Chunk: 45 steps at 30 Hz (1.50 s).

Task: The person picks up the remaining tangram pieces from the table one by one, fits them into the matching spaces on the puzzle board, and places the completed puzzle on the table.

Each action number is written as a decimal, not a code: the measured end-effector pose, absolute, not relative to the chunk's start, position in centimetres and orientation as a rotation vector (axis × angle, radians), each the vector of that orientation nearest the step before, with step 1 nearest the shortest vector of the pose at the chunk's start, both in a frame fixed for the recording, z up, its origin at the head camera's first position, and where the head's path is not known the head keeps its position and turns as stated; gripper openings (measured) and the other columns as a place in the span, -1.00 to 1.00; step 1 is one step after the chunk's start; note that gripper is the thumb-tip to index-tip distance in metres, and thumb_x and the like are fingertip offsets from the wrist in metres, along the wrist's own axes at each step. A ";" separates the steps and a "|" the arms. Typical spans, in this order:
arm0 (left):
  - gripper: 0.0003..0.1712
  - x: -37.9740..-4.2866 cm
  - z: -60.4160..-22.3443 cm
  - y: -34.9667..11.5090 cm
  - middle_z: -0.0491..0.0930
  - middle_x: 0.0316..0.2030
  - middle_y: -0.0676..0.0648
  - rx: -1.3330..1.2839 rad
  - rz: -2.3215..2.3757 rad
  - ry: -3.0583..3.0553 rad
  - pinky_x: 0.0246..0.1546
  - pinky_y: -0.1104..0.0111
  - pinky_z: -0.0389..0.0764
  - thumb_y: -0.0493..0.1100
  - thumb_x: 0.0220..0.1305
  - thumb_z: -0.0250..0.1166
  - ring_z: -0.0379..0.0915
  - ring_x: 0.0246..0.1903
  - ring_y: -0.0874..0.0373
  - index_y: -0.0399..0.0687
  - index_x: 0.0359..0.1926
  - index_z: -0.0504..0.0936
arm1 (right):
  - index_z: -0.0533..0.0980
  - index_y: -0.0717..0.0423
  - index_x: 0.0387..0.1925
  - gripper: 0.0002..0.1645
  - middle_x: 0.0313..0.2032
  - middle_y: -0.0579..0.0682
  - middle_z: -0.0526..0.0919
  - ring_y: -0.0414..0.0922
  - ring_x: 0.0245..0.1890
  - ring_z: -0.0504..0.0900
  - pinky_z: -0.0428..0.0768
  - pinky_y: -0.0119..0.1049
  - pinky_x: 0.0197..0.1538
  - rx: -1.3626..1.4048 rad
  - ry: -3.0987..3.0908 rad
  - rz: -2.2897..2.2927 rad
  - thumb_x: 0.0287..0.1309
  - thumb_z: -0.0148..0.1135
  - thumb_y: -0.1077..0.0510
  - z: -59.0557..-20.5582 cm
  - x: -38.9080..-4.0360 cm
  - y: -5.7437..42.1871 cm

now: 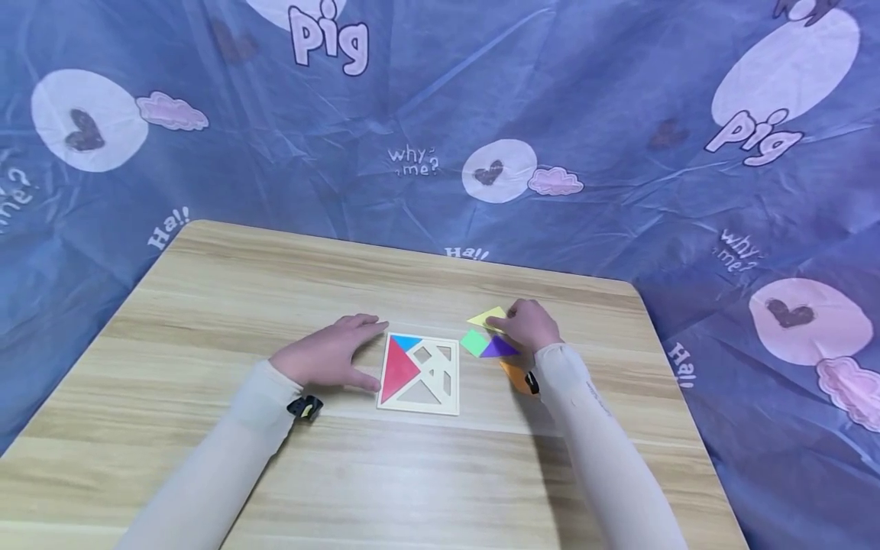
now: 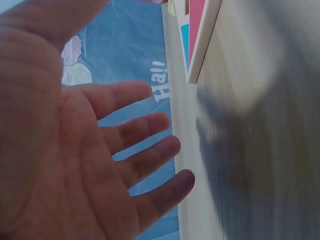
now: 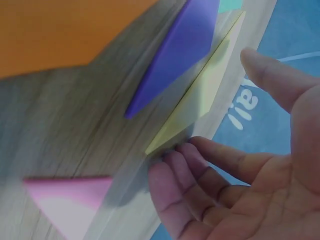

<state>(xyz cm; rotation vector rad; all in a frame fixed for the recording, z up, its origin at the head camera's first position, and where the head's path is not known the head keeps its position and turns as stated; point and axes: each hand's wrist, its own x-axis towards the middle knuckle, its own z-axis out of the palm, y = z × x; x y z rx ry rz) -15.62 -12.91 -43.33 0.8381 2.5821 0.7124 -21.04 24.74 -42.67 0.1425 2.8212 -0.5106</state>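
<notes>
I've got both arms (image 1: 612, 458) reaching out at the far end, angled inward! There's my left hand (image 1: 330, 357), fingers (image 2: 145, 157) loosely spread, thumb well apart. And off to its right, my right hand (image 1: 531, 327), fingers bent, thumb (image 3: 272, 75) standing clear of their tips!
</notes>
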 end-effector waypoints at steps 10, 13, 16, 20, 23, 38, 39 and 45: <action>0.36 -15.0 -44.3 -11.5 0.18 0.55 -0.15 0.821 0.647 2.573 0.44 -0.11 0.26 0.40 -0.06 0.55 0.09 0.51 -0.18 -0.03 0.63 0.14 | 0.40 0.05 -0.55 -0.35 -0.29 0.06 0.47 -0.04 -0.37 0.40 0.37 -0.20 -0.31 0.207 2.848 -0.470 0.14 0.41 -0.37 -42.8 -21.7 23.5; 0.39 -14.9 -44.4 -11.2 0.20 0.54 -0.14 0.815 0.636 2.585 0.46 -0.12 0.21 0.40 -0.10 0.57 0.08 0.51 -0.17 -0.05 0.63 0.13 | 0.39 0.07 -0.58 -0.34 -0.29 0.07 0.49 -0.03 -0.37 0.41 0.41 -0.17 -0.31 0.191 2.841 -0.453 0.13 0.42 -0.35 -42.8 -21.9 23.4; 0.43 -14.8 -44.4 -11.0 0.19 0.54 -0.13 0.808 0.648 2.585 0.46 -0.12 0.21 0.39 -0.15 0.59 0.06 0.52 -0.15 -0.03 0.64 0.10 | 0.48 0.10 -0.54 -0.42 -0.27 0.09 0.53 0.00 -0.32 0.45 0.45 -0.14 -0.29 0.163 2.850 -0.438 0.14 0.45 -0.28 -42.9 -22.2 23.5; 0.49 -14.8 -44.6 -11.0 0.17 0.55 -0.11 0.805 0.646 2.584 0.46 -0.12 0.21 0.39 -0.19 0.61 0.04 0.53 -0.14 0.02 0.66 0.04 | 0.54 0.13 -0.48 -0.49 -0.30 0.10 0.58 0.01 -0.30 0.49 0.51 -0.11 -0.27 0.157 2.855 -0.424 0.14 0.48 -0.21 -42.9 -22.5 23.5; 0.52 -14.9 -44.8 -11.0 0.16 0.56 -0.10 0.815 0.640 2.590 0.47 -0.12 0.19 0.40 -0.21 0.61 0.02 0.53 -0.13 0.03 0.67 0.01 | 0.55 0.15 -0.48 -0.49 -0.34 0.10 0.58 0.01 -0.32 0.51 0.54 -0.11 -0.26 0.166 2.846 -0.412 0.14 0.48 -0.19 -42.7 -22.7 23.4; 0.51 -15.1 -45.5 -10.3 0.10 0.60 -0.07 0.907 0.499 2.630 0.47 -0.10 0.09 0.46 -0.20 0.57 0.00 0.56 -0.07 -0.12 0.64 0.07 | 0.64 0.28 -0.21 -0.47 -0.29 0.15 0.61 0.05 -0.31 0.53 0.55 -0.10 -0.25 0.169 2.817 -0.432 0.18 0.50 -0.15 -43.2 -23.0 23.6; 0.51 -15.2 -45.6 -10.3 0.11 0.60 -0.06 0.905 0.492 2.634 0.46 -0.10 0.10 0.46 -0.20 0.57 0.01 0.56 -0.07 -0.12 0.63 0.08 | 0.63 0.29 -0.18 -0.45 -0.27 0.16 0.61 0.06 -0.29 0.53 0.56 -0.09 -0.23 0.171 2.817 -0.437 0.18 0.50 -0.15 -43.2 -23.0 23.6; 0.51 -15.3 -45.9 -10.2 0.13 0.59 -0.06 0.891 0.487 2.641 0.46 -0.11 0.10 0.48 -0.20 0.57 0.03 0.55 -0.06 -0.09 0.63 0.09 | 0.58 0.35 -0.02 -0.37 -0.11 0.25 0.56 0.13 -0.13 0.51 0.57 0.00 -0.09 0.169 2.806 -0.473 0.21 0.48 -0.13 -43.3 -22.8 23.6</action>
